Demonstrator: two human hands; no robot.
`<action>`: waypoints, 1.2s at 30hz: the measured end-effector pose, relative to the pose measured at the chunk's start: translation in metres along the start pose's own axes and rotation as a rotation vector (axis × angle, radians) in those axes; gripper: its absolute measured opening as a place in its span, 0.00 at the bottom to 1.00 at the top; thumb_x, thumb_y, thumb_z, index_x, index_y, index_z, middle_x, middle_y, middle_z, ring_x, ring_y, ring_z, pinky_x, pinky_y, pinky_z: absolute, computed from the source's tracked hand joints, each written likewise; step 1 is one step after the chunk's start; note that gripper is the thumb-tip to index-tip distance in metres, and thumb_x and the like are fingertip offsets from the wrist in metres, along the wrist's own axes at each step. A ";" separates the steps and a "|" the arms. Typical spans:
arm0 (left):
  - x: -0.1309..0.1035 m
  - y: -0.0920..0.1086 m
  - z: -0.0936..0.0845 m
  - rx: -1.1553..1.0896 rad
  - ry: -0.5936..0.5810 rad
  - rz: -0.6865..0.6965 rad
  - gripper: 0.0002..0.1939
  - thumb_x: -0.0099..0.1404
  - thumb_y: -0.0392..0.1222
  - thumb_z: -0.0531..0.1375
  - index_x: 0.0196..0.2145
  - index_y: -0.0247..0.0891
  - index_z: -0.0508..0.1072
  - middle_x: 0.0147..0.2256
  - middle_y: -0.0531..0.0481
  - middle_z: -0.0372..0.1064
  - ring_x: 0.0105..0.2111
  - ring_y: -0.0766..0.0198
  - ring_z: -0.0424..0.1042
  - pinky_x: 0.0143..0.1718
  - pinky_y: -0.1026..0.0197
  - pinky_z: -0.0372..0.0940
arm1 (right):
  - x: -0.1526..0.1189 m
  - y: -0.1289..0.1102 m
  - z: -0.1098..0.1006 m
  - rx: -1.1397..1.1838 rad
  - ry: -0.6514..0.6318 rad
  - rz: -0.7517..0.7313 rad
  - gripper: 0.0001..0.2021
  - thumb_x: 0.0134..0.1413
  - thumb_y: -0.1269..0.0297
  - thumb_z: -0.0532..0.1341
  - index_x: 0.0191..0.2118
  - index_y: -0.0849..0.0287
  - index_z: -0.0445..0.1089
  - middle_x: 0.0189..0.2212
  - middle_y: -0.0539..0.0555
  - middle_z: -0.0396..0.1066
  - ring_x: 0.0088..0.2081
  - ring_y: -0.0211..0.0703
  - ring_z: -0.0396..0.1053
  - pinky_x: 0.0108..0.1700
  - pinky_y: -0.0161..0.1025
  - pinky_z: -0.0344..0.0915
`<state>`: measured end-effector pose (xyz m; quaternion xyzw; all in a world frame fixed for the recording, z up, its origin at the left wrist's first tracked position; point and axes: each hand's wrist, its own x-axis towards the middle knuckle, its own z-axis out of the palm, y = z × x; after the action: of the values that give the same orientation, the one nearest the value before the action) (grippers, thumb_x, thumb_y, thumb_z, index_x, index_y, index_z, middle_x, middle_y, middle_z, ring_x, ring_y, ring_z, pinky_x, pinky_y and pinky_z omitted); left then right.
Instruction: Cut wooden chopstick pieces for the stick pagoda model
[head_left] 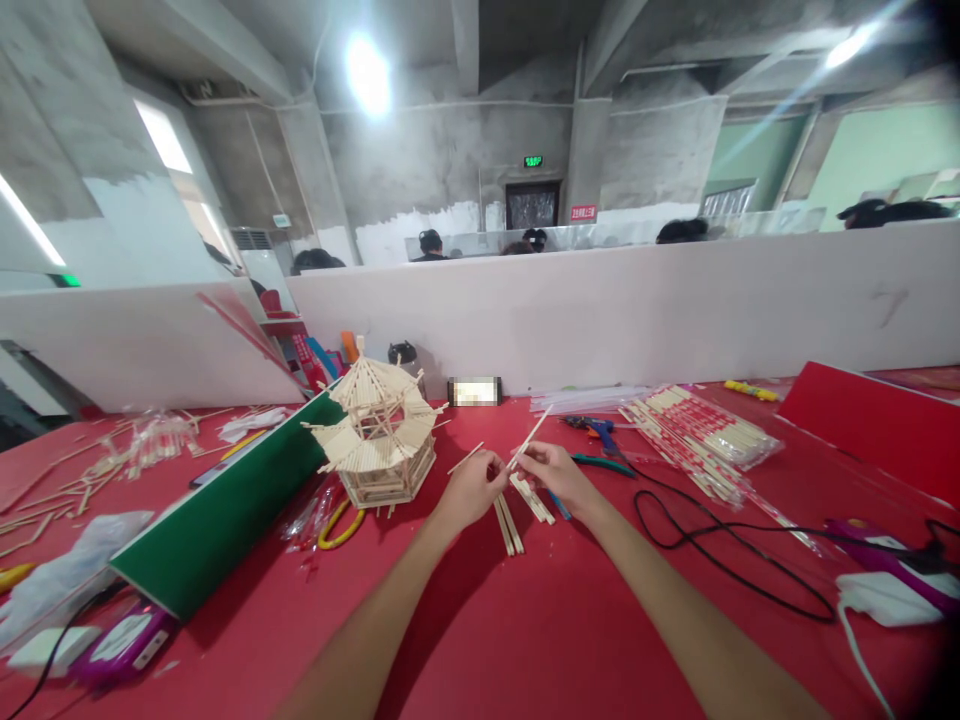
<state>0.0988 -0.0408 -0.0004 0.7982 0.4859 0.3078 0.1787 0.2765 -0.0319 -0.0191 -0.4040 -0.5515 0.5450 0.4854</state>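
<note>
Pinching a stick between the right hand's thumb and fingers, slanting it up and away to the right. Has the model, a tiered wooden pavilion, left of the left fingers, near them. Has two loose sticks on the red table, just below the left fingers, and a few short sticks under the right palm, partly covered by it. Faces a phone beyond the fingertips and, farther off, a white partition, closing off the table's far side. Meets a glue gun and a green-handled tool right of the right fingers, then a looping black cable, cluttering that side. Has packed sticks farther right, past the glue gun. Has yellow-handled scissors left of and nearer than the left fingers, with a green board slanting across the table beyond them, farther left. Reaches both bare forearms forward from the near edge, converging at the stick. Curls the left hand's fingers closed against the thumb, close to the stick's lower end; cannot tell of any grip on it. Bends the right fingers inward, facing the left ones.
</note>
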 end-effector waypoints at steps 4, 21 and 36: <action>0.000 0.001 0.000 -0.032 -0.027 -0.003 0.08 0.63 0.41 0.54 0.31 0.37 0.71 0.32 0.50 0.73 0.32 0.64 0.68 0.35 0.63 0.61 | -0.001 -0.002 0.002 0.130 0.035 -0.011 0.19 0.40 0.50 0.70 0.31 0.61 0.73 0.26 0.52 0.74 0.29 0.39 0.71 0.35 0.35 0.69; 0.000 0.001 0.000 -0.097 -0.035 0.078 0.10 0.67 0.45 0.55 0.35 0.38 0.72 0.36 0.49 0.74 0.36 0.63 0.71 0.38 0.63 0.63 | 0.003 0.009 -0.001 0.141 0.078 -0.092 0.18 0.42 0.49 0.70 0.32 0.60 0.74 0.27 0.53 0.73 0.30 0.43 0.72 0.42 0.42 0.71; -0.002 0.001 0.002 -0.363 -0.106 0.043 0.14 0.65 0.50 0.56 0.34 0.36 0.71 0.28 0.52 0.71 0.24 0.66 0.72 0.29 0.65 0.67 | 0.003 0.010 -0.003 0.063 0.091 -0.155 0.17 0.45 0.51 0.69 0.32 0.60 0.72 0.27 0.53 0.73 0.29 0.43 0.73 0.37 0.39 0.72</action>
<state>0.1001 -0.0433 -0.0021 0.7781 0.3952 0.3519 0.3384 0.2776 -0.0273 -0.0289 -0.3688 -0.5410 0.5041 0.5632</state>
